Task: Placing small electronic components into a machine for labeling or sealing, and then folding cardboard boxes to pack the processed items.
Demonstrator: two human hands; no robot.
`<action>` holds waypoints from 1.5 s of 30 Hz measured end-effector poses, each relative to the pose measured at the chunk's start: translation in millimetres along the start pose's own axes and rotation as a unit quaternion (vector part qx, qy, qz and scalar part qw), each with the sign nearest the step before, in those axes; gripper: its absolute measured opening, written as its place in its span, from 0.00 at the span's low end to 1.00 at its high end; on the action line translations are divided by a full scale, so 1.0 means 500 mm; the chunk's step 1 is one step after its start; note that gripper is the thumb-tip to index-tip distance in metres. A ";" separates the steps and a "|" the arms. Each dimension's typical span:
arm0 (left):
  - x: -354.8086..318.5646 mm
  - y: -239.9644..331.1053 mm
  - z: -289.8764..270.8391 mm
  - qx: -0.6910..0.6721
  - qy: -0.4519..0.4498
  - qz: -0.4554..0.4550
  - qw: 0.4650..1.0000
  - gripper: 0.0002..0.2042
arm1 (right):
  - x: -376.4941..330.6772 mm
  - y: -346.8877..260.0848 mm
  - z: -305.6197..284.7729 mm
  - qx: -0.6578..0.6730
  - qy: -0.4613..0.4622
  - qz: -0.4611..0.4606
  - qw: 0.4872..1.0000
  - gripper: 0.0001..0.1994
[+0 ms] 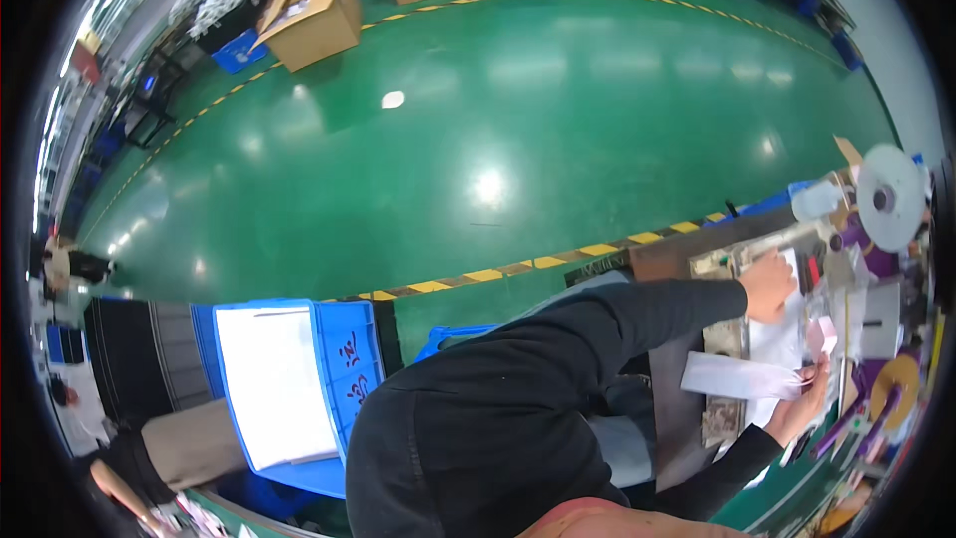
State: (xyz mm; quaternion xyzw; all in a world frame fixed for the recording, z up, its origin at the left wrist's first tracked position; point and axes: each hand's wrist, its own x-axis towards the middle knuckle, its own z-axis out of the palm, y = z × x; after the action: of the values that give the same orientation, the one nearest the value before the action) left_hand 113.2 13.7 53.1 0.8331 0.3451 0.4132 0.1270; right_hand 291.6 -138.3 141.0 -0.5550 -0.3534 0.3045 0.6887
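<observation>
My left hand (770, 286), at the end of a black sleeve, rests on the far part of the workbench at the right. Its fingers are curled, and whatever they hold is hidden. Nearer, my right hand (800, 406) pinches the end of a long, flat white strip (737, 376), which looks like paper or a thin bag. A small pink box (822, 336) lies right by its fingertips; I cannot tell if they touch. White sheet material (775, 334) lies on the bench between both hands. A red item (813, 269) is beside my left hand.
Reels (889, 197) and purple-framed holders (889, 399) crowd the bench's far side. A blue crate (363, 379) with white sheets in it stands behind me. Another person's arm (124, 498) shows at lower left. Cardboard boxes (314, 25) stand across the green floor (498, 120).
</observation>
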 end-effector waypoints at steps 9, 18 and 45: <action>-0.018 -0.010 -0.027 0.035 0.012 0.047 0.998 0.16 | -0.534 -0.316 -0.512 -0.403 0.148 0.095 0.898 0.18; 0.008 -0.020 0.003 -0.038 -0.038 0.047 0.997 0.15 | -1.430 -0.515 -0.810 -0.706 0.434 0.378 0.413 0.25; -0.005 0.004 -0.065 0.085 -0.009 0.078 0.993 0.14 | -0.327 -0.376 -0.238 -0.314 -0.299 -0.235 0.870 0.37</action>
State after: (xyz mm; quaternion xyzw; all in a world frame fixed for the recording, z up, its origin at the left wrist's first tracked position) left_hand 87.9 8.2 72.9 0.8691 0.3113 0.3836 0.0264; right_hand 302.5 -373.8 284.7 -0.5249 -0.7392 0.1583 0.3912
